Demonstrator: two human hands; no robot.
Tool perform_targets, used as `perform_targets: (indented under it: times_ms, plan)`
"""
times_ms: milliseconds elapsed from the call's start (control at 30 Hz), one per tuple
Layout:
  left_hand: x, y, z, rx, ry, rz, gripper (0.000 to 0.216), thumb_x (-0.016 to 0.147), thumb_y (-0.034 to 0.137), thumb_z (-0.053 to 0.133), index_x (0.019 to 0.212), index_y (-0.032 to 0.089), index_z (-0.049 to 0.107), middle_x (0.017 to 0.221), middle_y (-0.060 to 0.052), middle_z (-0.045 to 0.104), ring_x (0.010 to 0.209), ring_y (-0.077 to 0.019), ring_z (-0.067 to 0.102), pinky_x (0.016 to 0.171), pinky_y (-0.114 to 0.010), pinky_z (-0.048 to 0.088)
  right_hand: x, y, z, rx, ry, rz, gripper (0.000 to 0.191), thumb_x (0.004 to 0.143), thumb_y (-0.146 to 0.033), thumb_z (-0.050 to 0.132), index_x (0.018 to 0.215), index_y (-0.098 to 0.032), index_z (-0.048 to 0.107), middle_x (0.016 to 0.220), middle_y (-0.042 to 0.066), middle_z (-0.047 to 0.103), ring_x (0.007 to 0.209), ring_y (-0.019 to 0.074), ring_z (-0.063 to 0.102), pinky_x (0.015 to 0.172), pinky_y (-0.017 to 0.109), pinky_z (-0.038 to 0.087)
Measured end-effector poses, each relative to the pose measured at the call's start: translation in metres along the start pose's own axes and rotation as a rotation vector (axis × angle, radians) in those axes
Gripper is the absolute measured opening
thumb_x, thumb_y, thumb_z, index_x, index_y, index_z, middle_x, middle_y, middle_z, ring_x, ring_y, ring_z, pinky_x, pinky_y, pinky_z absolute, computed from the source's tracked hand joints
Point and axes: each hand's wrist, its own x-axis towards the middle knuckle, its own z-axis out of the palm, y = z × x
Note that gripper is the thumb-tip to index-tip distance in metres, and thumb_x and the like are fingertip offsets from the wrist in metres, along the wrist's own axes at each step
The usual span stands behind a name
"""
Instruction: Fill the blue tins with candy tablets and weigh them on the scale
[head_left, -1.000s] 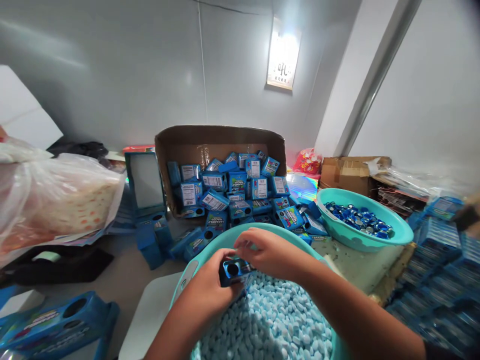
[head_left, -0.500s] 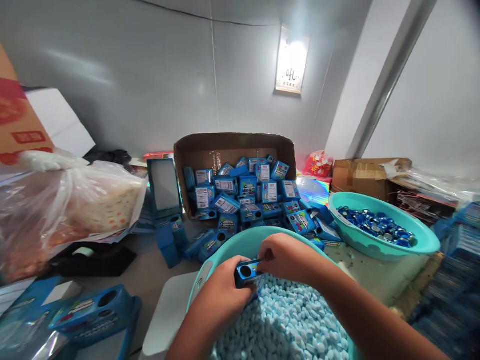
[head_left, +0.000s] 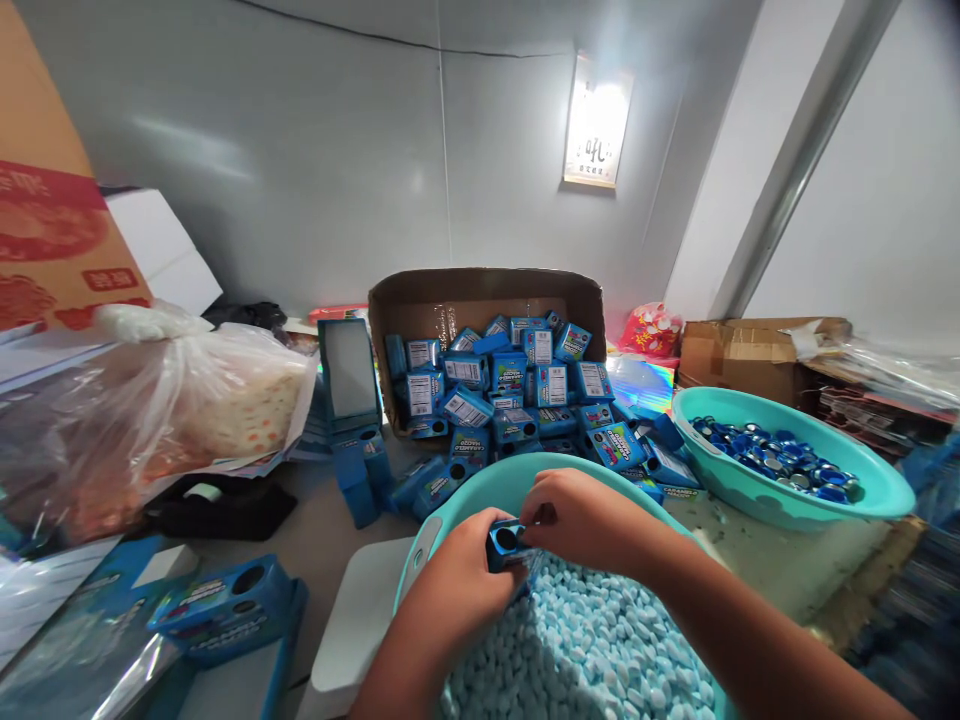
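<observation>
My left hand [head_left: 480, 570] is wrapped round a small blue candy box [head_left: 507, 540] with a dark round spot on its top face. At the box's right end, the bent fingers of my right hand [head_left: 566, 510] pinch close together; what lies between them, if anything, is hidden. Both hands are over a large turquoise basin [head_left: 450, 505] heaped with pale blue candies [head_left: 600, 640]. Behind the basin, a cardboard box [head_left: 487, 290] tipped toward me spills many similar blue candy boxes [head_left: 510, 375].
To the right stands a second turquoise basin [head_left: 795, 515] of shiny blue round caps [head_left: 780, 460]. A knotted plastic bag [head_left: 202, 390] and a black tape dispenser [head_left: 225, 510] are on the left. Larger blue packages [head_left: 232, 605] lie front left, beside a white stool-like surface [head_left: 360, 610].
The whole view has shifted slightly, so everything appears a little further right. My hands keep nearly the same pose on the small blue candy box.
</observation>
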Motion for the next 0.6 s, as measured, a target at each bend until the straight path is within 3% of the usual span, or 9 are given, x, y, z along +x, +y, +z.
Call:
perform_targets:
  times_ms: [167, 400, 600]
  plan:
    - [0.002, -0.001, 0.0, 0.002, -0.012, 0.002, 0.031, 0.073, 0.021, 0.059, 0.103, 0.02, 0.066, 0.097, -0.003, 0.072, 0.088, -0.0215, 0.064, 0.073, -0.032, 0.043, 0.001, -0.002, 0.005, 0.06, 0.017, 0.038, 0.02, 0.071, -0.006, 0.065, 0.069, -0.022, 0.078, 0.063, -0.001, 0.06, 0.054, 0.0105, 0.046, 0.05, 0.026, 0.029]
    - [-0.001, -0.011, 0.003, -0.035, 0.031, 0.028, 0.036, 0.069, 0.022, 0.064, 0.105, 0.021, 0.066, 0.099, -0.004, 0.072, 0.092, -0.0232, 0.067, 0.073, -0.03, 0.046, 0.008, 0.0, 0.018, 0.151, -0.024, 0.179, 0.015, 0.074, -0.018, 0.062, 0.078, -0.018, 0.077, 0.077, 0.004, 0.07, 0.07, 0.0171, 0.065, 0.064, 0.029, 0.047]
    - [-0.006, -0.014, 0.004, -0.034, 0.006, 0.053, 0.041, 0.065, 0.024, 0.068, 0.106, 0.019, 0.071, 0.094, -0.007, 0.072, 0.083, -0.0239, 0.066, 0.073, -0.033, 0.051, 0.007, 0.024, 0.03, 0.271, -0.01, 0.148, 0.016, 0.071, -0.035, 0.061, 0.069, -0.03, 0.077, 0.075, 0.008, 0.074, 0.071, 0.0241, 0.069, 0.069, 0.038, 0.053]
